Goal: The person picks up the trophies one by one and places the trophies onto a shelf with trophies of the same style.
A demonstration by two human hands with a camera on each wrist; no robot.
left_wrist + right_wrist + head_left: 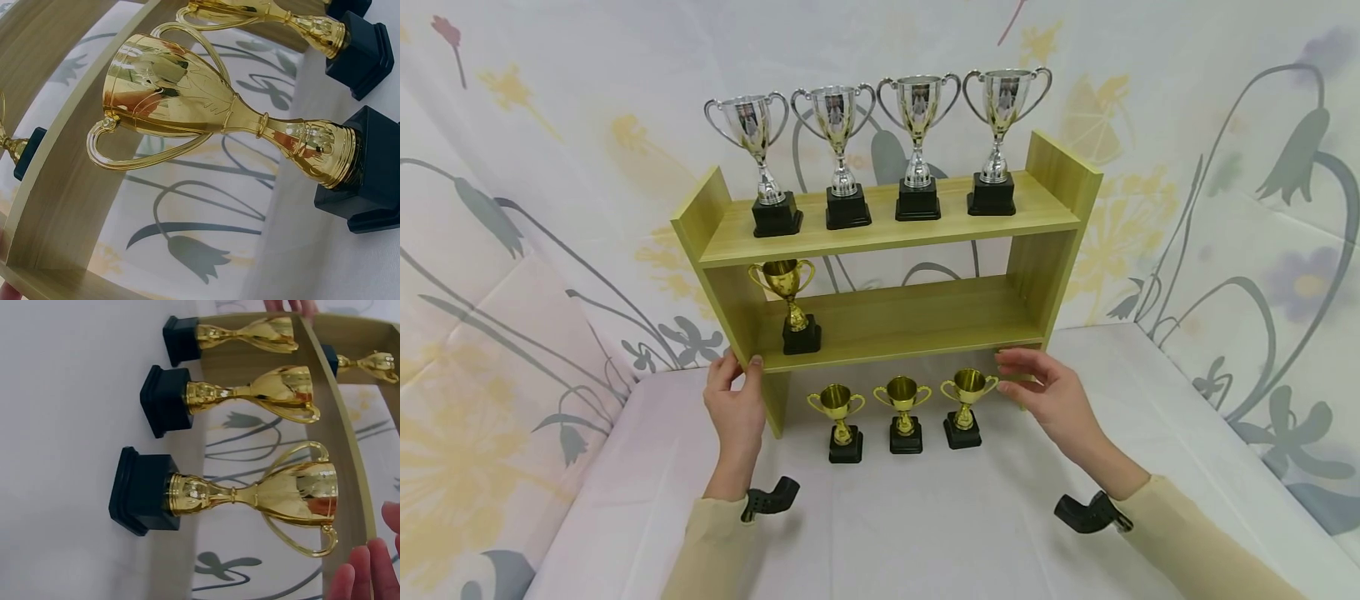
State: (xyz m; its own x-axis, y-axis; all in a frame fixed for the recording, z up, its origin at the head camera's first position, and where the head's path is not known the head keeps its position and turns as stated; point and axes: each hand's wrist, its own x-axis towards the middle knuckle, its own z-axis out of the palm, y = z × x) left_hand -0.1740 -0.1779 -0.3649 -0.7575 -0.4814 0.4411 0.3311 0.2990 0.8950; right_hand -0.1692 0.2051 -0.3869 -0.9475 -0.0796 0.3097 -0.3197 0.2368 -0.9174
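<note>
My left hand (pixel 735 408) grips the lower left side of a two-tier wooden shelf (pixel 887 237), thumb at the front edge. My right hand (pixel 1054 402) is at the shelf's lower right corner, thumb and fingers apart with nothing between them. Its fingertips (pixel 360 556) reach the board's edge in the right wrist view. Close to its thumb stands a gold trophy cup (pixel 964 417) on a black base. Two more gold trophies, a middle one (pixel 906 421) and a left one (pixel 844 429), stand in line with it under the shelf.
Several silver trophies (pixel 917 154) stand in a row on the top board. One gold trophy (pixel 793 312) is at the left end of the middle board. A white cloth (pixel 910 533) covers the table, and a flower-patterned cloth (pixel 1210 208) hangs behind.
</note>
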